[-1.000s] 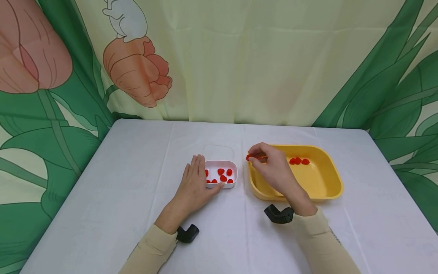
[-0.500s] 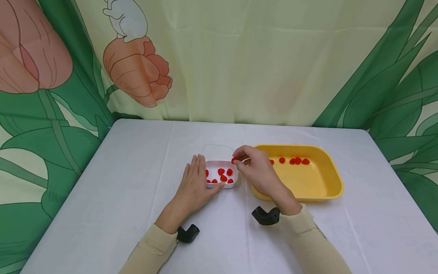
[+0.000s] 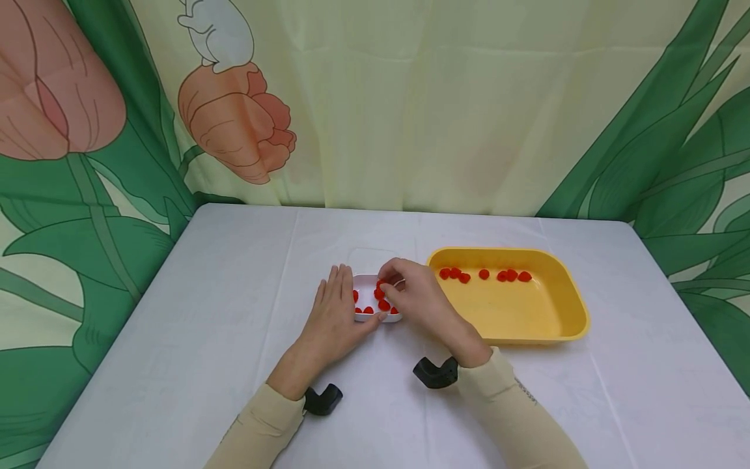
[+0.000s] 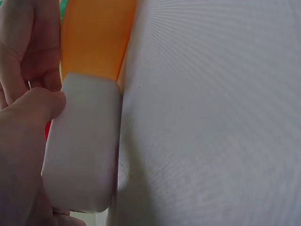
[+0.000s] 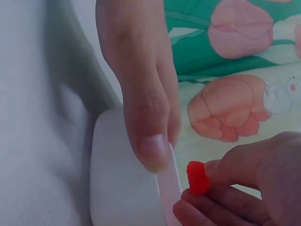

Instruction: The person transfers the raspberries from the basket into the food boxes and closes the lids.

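Red berry point(image 5: 198, 179): up in the air, just over the open white box point(image 5: 124, 183).
Feel: likely light, bumpy, a touch squashy; best taken by the sides, gently.
Right hand point(image 3: 420, 297): pinched narrow on that berry, between thumb and fingertips.
Left hand point(image 3: 333, 318): straight-fingered along the box's left end, touching the near wall with the thumb.
Yellow tray point(image 3: 510, 312): off to the right, holding more berries point(image 3: 484, 274).

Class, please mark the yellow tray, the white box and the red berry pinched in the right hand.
Yellow tray point(image 3: 521, 311), head view: its bare floor.
White box point(image 4: 85, 146), left wrist view: its outer side wall.
Red berry point(image 5: 197, 178), right wrist view: its bumpy side.
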`<state>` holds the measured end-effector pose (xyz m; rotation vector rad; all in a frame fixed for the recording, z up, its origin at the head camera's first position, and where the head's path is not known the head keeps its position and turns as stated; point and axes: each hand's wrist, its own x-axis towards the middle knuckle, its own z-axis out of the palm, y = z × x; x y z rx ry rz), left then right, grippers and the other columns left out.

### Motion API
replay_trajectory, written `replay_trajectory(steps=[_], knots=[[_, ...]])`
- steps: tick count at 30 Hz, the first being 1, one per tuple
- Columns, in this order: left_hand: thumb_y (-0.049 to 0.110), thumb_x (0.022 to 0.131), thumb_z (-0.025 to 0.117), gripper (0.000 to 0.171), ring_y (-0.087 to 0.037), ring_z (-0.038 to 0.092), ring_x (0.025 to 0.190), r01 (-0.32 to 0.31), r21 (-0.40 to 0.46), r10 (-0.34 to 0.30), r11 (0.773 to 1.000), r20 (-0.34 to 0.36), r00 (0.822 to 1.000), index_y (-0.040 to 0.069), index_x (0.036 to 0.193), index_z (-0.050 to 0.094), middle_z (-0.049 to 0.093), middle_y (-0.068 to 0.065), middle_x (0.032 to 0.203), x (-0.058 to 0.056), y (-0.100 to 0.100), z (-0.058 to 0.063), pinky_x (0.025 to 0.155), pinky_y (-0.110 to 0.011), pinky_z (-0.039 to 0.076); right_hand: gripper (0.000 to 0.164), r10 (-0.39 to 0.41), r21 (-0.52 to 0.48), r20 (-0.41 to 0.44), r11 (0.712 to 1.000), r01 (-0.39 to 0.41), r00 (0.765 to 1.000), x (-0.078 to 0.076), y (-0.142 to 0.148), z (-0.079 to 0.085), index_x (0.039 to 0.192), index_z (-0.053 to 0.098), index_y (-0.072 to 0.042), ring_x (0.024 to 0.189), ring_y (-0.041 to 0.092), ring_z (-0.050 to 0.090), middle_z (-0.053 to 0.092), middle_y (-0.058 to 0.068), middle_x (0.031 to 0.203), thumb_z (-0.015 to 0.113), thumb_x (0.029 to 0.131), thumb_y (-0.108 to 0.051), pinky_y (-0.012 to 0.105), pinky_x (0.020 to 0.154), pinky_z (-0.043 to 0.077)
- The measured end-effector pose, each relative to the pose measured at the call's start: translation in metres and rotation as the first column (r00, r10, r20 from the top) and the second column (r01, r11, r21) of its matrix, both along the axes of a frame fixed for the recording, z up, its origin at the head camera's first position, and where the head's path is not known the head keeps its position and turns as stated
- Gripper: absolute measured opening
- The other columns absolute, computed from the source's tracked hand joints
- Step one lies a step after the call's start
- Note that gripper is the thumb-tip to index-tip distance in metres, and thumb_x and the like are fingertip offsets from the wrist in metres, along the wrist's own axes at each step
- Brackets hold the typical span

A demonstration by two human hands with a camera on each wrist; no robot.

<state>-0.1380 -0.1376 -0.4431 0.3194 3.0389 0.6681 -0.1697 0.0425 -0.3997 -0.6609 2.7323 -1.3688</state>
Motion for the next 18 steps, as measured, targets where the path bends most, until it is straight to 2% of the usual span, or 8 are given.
replay_trajectory(steps=[8,18], knots=[[0.063,0.087,0.06,0.108,-0.035,0.007,0.155,-0.007,-0.001,0.007,1.0,0.018,1.0,-0.002,0.157,0.011,0.015,-0.021,0.165,0.0,-0.001,0.0,0.125,-0.053,0.01,0.016,0.025,0.016,0.037,1.0,-0.026,0.999,-0.001,-0.011,-0.002,0.106,0.067,-0.003,0.086,0.016,0.068,0.072,0.006,0.098,0.068,0.09,-0.004,0.028,0.081,0.06],[0.063,0.087,0.06,0.107,-0.035,0.01,0.155,-0.01,-0.012,0.01,1.0,-0.001,1.0,-0.004,0.156,0.013,0.017,-0.022,0.164,0.0,0.0,0.0,0.125,-0.053,0.012,0.015,-0.002,0.061,0.09,0.998,-0.004,0.996,-0.003,-0.02,-0.006,0.104,0.069,-0.004,0.085,0.016,0.065,0.071,0.004,0.096,0.066,0.09,-0.001,0.029,0.082,0.059]])
